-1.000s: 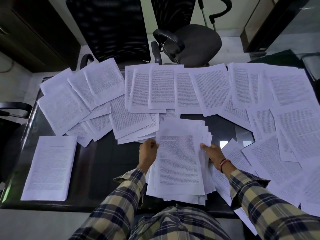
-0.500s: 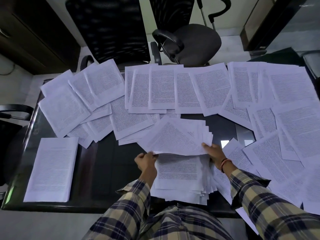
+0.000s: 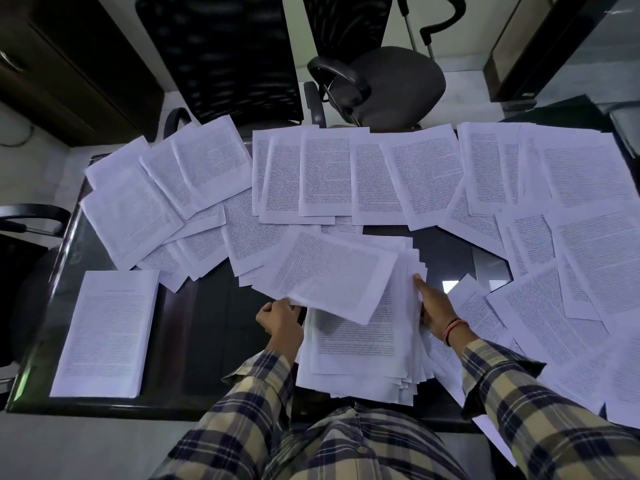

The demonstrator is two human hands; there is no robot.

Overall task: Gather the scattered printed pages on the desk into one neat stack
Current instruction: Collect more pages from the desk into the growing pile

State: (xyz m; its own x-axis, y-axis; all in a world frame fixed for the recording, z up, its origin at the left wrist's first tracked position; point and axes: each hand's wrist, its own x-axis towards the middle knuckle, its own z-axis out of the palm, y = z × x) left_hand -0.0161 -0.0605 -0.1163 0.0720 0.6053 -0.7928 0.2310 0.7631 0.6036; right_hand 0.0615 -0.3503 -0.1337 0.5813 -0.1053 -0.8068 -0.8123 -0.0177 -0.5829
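A loose pile of printed pages [image 3: 360, 355] lies at the desk's near edge in front of me, its edges fanned out. My left hand [image 3: 280, 323] pinches the near left corner of the top page [image 3: 332, 271], which is lifted and turned to the left above the pile. My right hand [image 3: 433, 306] rests flat against the pile's right edge, fingers on the fanned sheets. A neat stack of pages [image 3: 107, 330] sits at the near left. Scattered pages [image 3: 325, 174] cover the far and right parts of the dark glass desk [image 3: 214, 323].
Two black office chairs [image 3: 391, 81] stand beyond the far edge, and a chair arm [image 3: 34, 216] shows at the left. Some sheets [image 3: 498, 441] hang over the near right edge. A dark cabinet [image 3: 69, 64] stands at the far left.
The top page was flat on the pile a second ago. My left hand has lifted it by its corner and swung it leftward. My right hand slid a little along the pile's right edge.
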